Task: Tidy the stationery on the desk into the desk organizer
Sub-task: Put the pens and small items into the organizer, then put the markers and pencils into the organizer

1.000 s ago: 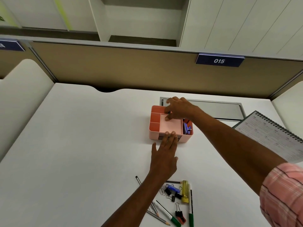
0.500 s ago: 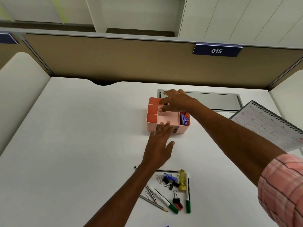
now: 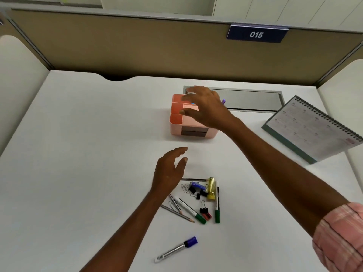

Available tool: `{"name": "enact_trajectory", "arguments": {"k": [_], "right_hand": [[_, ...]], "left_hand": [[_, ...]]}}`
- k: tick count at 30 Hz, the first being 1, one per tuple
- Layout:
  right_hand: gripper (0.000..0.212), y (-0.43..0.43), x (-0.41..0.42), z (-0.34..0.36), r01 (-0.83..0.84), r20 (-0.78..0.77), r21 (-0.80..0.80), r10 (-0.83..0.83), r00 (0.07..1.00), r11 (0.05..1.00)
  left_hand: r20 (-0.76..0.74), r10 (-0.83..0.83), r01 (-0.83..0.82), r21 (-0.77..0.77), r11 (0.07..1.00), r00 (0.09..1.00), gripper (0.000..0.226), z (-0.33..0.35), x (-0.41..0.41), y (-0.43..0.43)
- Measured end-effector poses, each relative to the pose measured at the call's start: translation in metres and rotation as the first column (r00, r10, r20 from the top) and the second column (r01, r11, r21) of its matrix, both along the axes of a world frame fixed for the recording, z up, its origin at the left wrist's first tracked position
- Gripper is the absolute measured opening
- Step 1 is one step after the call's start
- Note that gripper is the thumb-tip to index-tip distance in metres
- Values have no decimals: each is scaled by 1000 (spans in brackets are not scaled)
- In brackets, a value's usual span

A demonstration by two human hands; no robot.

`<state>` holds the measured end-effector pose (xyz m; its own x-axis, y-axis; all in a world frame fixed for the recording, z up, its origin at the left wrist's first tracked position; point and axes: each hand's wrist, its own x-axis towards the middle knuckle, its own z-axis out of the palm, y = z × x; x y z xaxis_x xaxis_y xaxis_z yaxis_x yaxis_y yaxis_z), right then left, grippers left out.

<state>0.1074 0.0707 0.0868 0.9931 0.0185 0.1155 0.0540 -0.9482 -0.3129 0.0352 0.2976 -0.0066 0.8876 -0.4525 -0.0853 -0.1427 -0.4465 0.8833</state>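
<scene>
Hovering right hand (image 3: 204, 108), fingers spread, over pink organizer (image 3: 177, 118); left hand (image 3: 170, 169) loosely spread, empty. Below its fingers, green markers (image 3: 216, 205) likely light, stiff, slippery; grip mid-barrel.

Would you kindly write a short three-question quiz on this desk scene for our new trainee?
1. True or false: the left hand is holding a pen.
2. Which lies nearest the camera? A) yellow highlighter B) blue-capped marker C) spiral calendar
3. Fill in: the right hand is spread open above the pink ____.

Key
1. False; it is open and empty, above the desk.
2. B.
3. Organizer.
</scene>
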Motion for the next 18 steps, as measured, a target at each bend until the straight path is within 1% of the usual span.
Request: {"name": "enact_trajectory", "arguments": {"k": [3, 6, 8, 10, 15, 18], "right_hand": [[44, 14, -32, -10, -6, 46, 89, 2, 999, 996], [40, 30, -74, -19, 13, 8, 203, -15, 1000, 979], [40, 40, -104, -27, 35, -26, 262, -29, 999, 964], [38, 45, -132, -41, 59, -54, 283, -46, 997, 957], [31, 49, -193, -75, 210, -186, 348, -153, 971, 913], [30, 51, -225, -89, 295, -232, 393, -216, 948, 871]], "left_hand": [[-22, -8, 8, 2, 1000, 1000, 30, -2, -10, 9], [-60, 13, -13, -8, 1000, 998, 28, -1, -23, 18], [-125, 59, -61, -11, 998, 990, 26, 0, -33, 26], [-206, 113, -124, -41, 991, 972, 24, 1, -42, 34], [-337, 192, -229, -73, 971, 922, 20, -3, -68, 60], [-365, 244, -287, -69, 955, 898, 19, -4, -80, 79]]}}
